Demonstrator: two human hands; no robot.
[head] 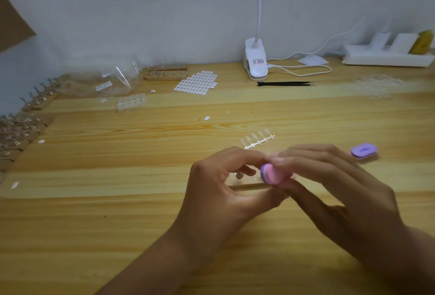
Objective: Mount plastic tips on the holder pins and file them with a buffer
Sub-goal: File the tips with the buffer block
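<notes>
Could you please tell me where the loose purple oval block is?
In the head view, the purple oval block lies on the table at the right, just beyond the right hand and right of the strip of clear tips.

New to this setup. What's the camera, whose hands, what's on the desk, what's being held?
No machine here: these are a person's two bare hands, filmed by one wide-angle camera worn on their head, looking down at a wooden table. The right hand pinches a small pink-and-purple buffer. The left hand curls beside it above a wooden pin holder; whether it grips anything is hidden. Behind lie a strip of clear tips, a purple oval pad, a sticker sheet, black tweezers, a clip lamp, a power strip and more holders at far left.
</notes>
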